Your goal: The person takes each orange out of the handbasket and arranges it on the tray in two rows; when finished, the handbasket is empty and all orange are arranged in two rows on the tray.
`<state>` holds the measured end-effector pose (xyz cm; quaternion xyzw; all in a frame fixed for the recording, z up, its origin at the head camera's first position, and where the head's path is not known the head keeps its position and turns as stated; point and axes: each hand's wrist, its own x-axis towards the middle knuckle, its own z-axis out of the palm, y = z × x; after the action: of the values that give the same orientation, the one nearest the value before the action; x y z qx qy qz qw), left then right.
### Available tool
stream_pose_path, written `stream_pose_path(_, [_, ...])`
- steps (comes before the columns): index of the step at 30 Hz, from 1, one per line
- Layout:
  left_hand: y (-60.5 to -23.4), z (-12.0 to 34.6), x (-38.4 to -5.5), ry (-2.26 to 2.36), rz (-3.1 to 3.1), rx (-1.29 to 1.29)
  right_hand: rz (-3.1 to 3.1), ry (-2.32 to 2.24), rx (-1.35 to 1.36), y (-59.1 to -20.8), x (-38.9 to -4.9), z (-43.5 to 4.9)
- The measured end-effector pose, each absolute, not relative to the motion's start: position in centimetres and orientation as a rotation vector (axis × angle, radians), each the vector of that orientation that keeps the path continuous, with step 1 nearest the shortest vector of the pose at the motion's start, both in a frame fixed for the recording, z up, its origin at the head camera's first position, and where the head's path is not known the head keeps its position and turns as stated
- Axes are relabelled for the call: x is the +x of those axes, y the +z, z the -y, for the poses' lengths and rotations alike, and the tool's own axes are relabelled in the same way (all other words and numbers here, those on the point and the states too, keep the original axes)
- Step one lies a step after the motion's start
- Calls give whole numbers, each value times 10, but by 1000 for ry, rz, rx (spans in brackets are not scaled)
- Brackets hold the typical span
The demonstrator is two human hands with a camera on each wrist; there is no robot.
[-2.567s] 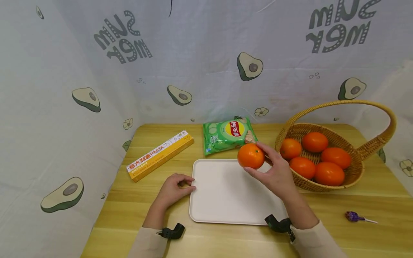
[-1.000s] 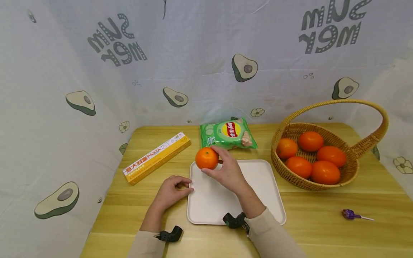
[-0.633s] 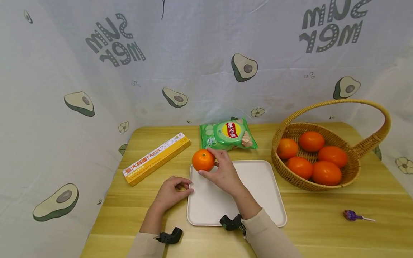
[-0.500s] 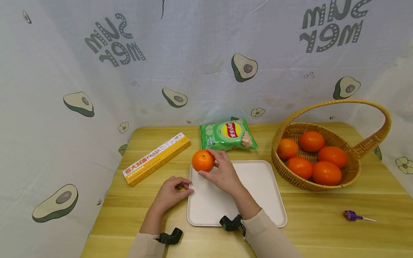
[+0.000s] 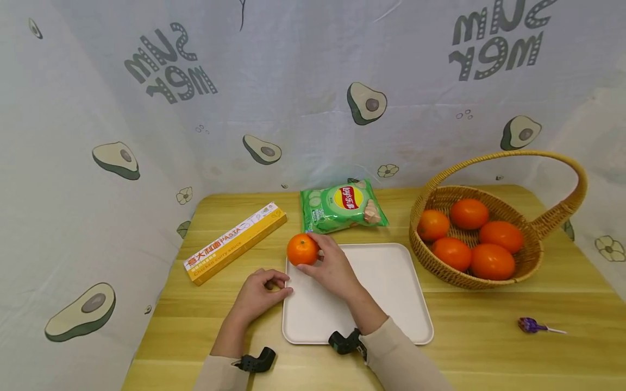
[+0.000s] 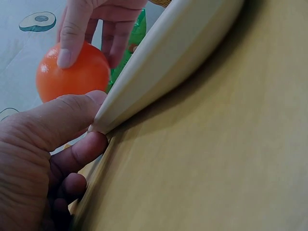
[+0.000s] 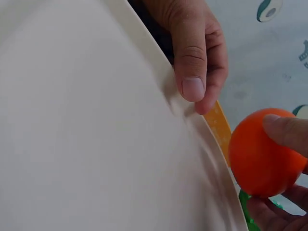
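In the head view, my right hand (image 5: pixel 333 269) holds an orange (image 5: pixel 301 250) between thumb and fingers, over the far left corner of a white rectangular tray (image 5: pixel 376 293). The right wrist view has the orange (image 7: pixel 264 153) beside the tray's rim (image 7: pixel 211 139); whether it touches the tray I cannot tell. My left hand (image 5: pixel 259 296) is at the tray's left edge. Its thumb and index finger pinch the rim (image 6: pixel 139 82) in the left wrist view, the thumb on top and the finger below.
A wicker basket (image 5: pixel 530 260) with a tall handle holds several orange fruits on the right. Behind the tray lies a green chip bag (image 5: pixel 337 209). A yellow pasta box (image 5: pixel 237 244) lies at the left, and a purple lollipop (image 5: pixel 530 325) at the right front.
My right hand has carried the orange leftward from near the basket, across the tray to its far left corner, and slightly lower. The left hand has stayed at the tray's edge.
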<state>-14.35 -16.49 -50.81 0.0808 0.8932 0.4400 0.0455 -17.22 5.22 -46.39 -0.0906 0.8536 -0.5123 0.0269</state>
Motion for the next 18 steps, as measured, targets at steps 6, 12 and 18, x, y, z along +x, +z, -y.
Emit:
stream_pose_path(6, [-509,165,-143,1352,-2733,261,-2621,-1542,-289,-470,-172,-48])
stream_pose_path(12, [-510,165,-142,1364,-2723,252,-2634,-1525,-274,-473,-172,-46])
stream_pose_path(18, [-510,164,-142,1375,-2721,256,-2652,-1515,-326,-476,-173,-47])
